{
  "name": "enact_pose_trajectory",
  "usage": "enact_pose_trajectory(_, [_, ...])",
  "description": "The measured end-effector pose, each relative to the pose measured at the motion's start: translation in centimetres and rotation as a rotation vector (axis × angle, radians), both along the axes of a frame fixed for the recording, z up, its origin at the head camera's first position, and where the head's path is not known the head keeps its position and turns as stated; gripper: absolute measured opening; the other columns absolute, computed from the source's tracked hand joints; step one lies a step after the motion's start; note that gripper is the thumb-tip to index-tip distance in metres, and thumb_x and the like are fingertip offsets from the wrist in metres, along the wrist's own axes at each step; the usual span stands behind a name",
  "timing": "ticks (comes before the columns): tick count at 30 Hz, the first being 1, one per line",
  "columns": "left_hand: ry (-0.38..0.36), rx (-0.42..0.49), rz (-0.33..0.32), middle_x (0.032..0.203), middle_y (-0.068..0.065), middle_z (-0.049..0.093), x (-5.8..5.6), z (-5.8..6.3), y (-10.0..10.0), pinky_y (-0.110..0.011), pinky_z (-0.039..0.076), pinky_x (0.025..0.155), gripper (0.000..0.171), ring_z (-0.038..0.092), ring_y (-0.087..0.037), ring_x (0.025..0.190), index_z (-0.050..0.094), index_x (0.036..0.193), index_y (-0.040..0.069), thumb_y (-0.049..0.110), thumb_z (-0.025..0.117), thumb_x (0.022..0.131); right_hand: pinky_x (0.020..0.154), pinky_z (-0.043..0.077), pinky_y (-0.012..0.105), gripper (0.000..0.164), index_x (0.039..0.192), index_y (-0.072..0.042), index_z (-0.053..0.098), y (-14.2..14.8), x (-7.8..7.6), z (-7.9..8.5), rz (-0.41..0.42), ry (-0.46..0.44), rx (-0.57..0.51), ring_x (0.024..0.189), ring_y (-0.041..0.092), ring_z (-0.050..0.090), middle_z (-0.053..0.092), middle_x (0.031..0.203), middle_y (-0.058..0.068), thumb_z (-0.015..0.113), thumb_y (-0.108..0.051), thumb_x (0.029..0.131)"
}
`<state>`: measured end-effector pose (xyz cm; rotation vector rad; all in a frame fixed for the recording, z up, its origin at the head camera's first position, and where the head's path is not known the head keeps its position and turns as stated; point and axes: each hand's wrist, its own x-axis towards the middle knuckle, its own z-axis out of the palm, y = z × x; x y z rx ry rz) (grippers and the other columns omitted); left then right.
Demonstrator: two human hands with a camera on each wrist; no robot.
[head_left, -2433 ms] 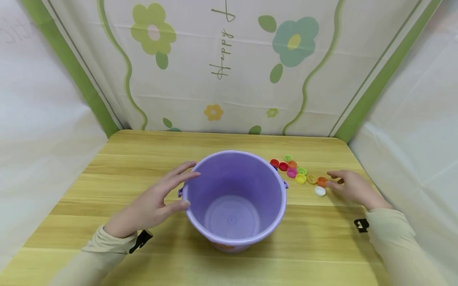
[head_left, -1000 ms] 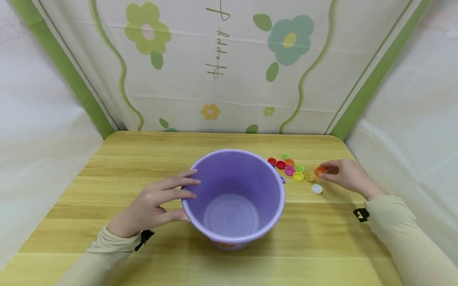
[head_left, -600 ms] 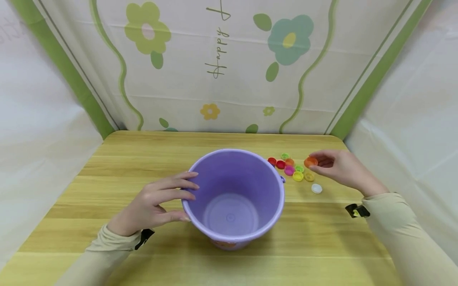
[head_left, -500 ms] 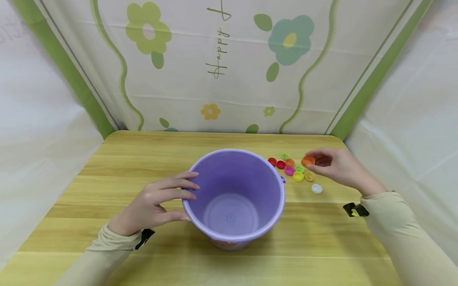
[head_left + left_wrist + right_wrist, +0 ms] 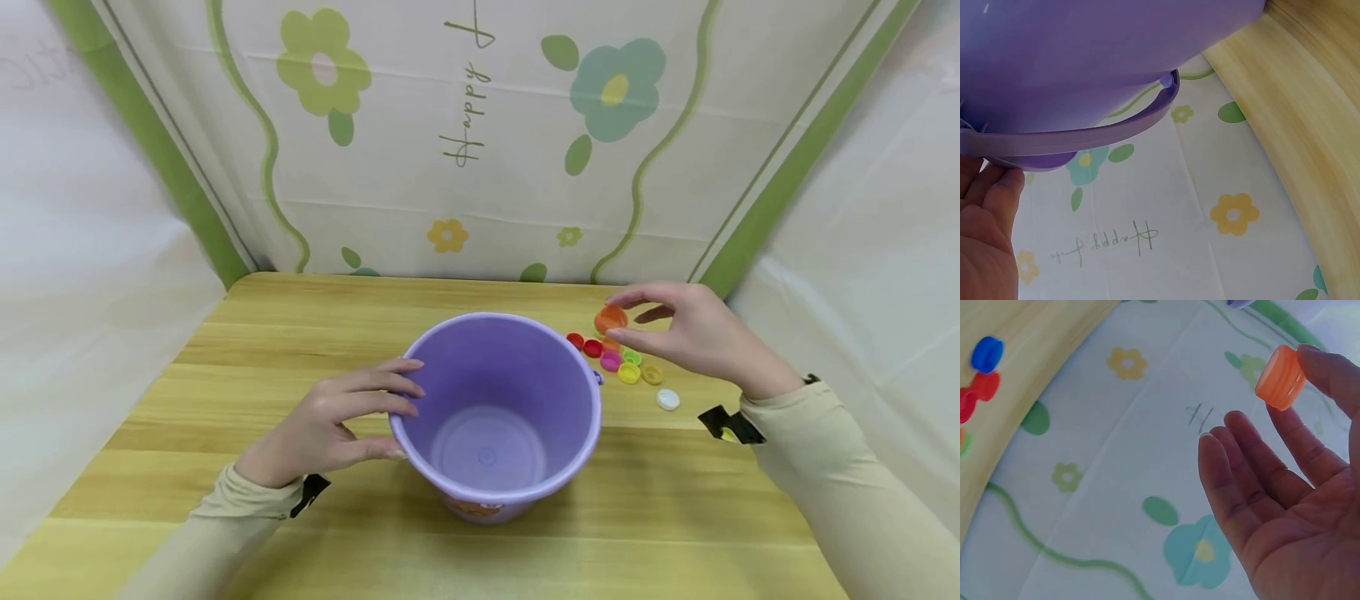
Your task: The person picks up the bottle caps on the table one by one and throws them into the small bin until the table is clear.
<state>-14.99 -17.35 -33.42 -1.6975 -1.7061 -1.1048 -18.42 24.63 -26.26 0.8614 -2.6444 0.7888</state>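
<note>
Two-handed, gripping the bucket (image 5: 491, 367) by its rim (image 5: 498, 498) with left hand (image 5: 330, 421), pinching an orange cap (image 5: 611, 319) with right hand (image 5: 693, 333) above the table (image 5: 300, 333), near other caps (image 5: 611, 360).

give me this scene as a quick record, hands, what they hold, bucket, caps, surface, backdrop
left hand: grips the rim of the purple bucket, as the left hand shows in the head view
right hand: the right hand pinches an orange cap
bucket: upright, mouth up
loose caps: right of the bucket, including red caps, a magenta cap and a yellow cap
nearest loose cap: white cap
surface: wood-grain table
backdrop: white cloth printed with flowers
</note>
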Motion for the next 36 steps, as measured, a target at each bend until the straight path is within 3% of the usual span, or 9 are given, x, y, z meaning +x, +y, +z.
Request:
enact_pose_trajectory(5, [-0.015,-0.009,0.000,0.113,-0.018,0.067,0.0,-0.1,-0.2,-0.042,0.047,0.107,0.033,0.054,-0.036,0.127,0.069,0.104,-0.004,0.026,0.075,0.091,0.079,0.059,0.027,0.031,0.109,-0.018,0.073,-2.5,0.2,1.9,0.094,0.022,0.035,0.095,0.004,0.064,0.069,0.101,-0.014,0.085,-0.021,0.081])
enact_pose_trajectory(13, [-0.047,-0.026,0.021,0.113,-0.017,0.067,0.1,-0.2,-0.6,-0.042,0.047,0.107,0.033,0.054,-0.037,0.126,0.069,0.106,-0.001,0.027,0.076,0.090,0.079,0.060,0.031,0.034,0.108,-0.012,0.074,-6.9,-0.1,4.0,0.258,0.073,0.089,0.093,0.010,0.065,0.071,0.101,-0.008,0.087,-0.019,0.078])
enact_pose_trajectory(17, [-0.054,-0.032,0.031,0.113,-0.017,0.067,0.1,-0.2,-0.7,-0.042,0.047,0.107,0.034,0.055,-0.038,0.125,0.069,0.105,-0.001,0.028,0.075,0.090,0.076,0.060,0.028,0.030,0.106,-0.013,0.074,-8.9,-0.3,4.7,0.321,0.055,0.128,0.091,0.008,0.064,0.070,0.100,-0.009,0.086,-0.024,0.080])
enact_pose_trajectory(27, [-0.044,-0.052,0.034,0.115,-0.016,0.067,-0.1,-0.1,-0.8,-0.044,0.046,0.108,0.034,0.054,-0.037,0.126,0.069,0.108,0.001,0.029,0.075,0.090,0.077,0.058,0.027,0.027,0.106,-0.015,0.074,-12.5,-0.3,5.2,0.456,-0.009,0.217,0.093,0.016,0.066,0.069,0.099,-0.008,0.084,-0.024,0.082])
enact_pose_trajectory(36, [-0.050,-0.058,0.046,0.114,-0.014,0.067,0.0,0.0,-1.1,-0.044,0.046,0.108,0.034,0.054,-0.036,0.126,0.069,0.107,0.001,0.030,0.075,0.090,0.084,0.054,0.025,0.019,0.102,-0.017,0.073,-15.1,-0.7,4.7,0.538,-0.070,0.323,0.094,0.003,0.063,0.067,0.095,-0.012,0.079,-0.028,0.087])
